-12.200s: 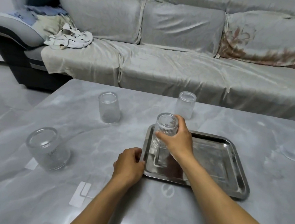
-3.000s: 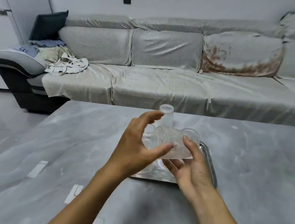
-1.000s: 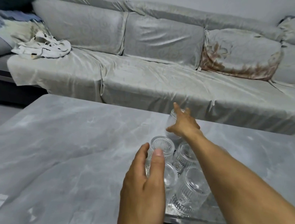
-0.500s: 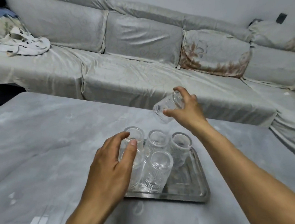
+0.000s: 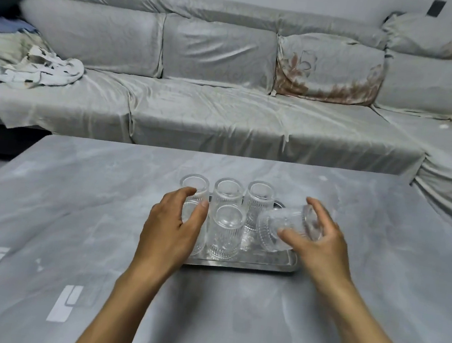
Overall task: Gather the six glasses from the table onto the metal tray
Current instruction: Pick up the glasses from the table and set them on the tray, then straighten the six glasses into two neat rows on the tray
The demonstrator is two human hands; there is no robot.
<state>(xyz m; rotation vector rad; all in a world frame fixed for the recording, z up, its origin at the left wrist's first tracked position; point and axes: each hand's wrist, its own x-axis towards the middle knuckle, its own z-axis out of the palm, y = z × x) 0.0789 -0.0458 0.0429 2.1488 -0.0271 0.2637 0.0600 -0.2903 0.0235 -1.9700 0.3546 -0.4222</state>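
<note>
A metal tray (image 5: 273,262) lies on the grey marble-look tabletop (image 5: 74,210), near its middle and somewhat toward the far edge. On the tray stand ribbed clear glasses, upside down. Along the far edge of the tray there is a row of three: the far-left glass (image 5: 193,186), the far-middle glass (image 5: 228,192) and the far-right glass (image 5: 259,200), close beside each other. In front of the middle one, near the near edge of the tray, stands the near-middle glass (image 5: 226,232). To its left there is one more glass, the near-left glass (image 5: 199,234), mostly hidden behind the left hand.

The left hand (image 5: 170,230) is curved around the left side of the group, the thumb on the near-left glass and the fingers reaching toward the far-left one. I cannot tell if it really grips or only rests there.

The right hand (image 5: 320,244) holds the sixth glass (image 5: 285,230), the thumb under it and the fingers spread over its end. This glass is tilted nearly on its side above the near right corner of the tray, and it does not yet stand on the tray.

Behind the far edge of the tabletop is a long sofa (image 5: 226,109) with a grey cover. A crumpled cloth (image 5: 42,71) lies on its left end, and a cushion with brown flowers (image 5: 329,70) leans on its back.
</note>
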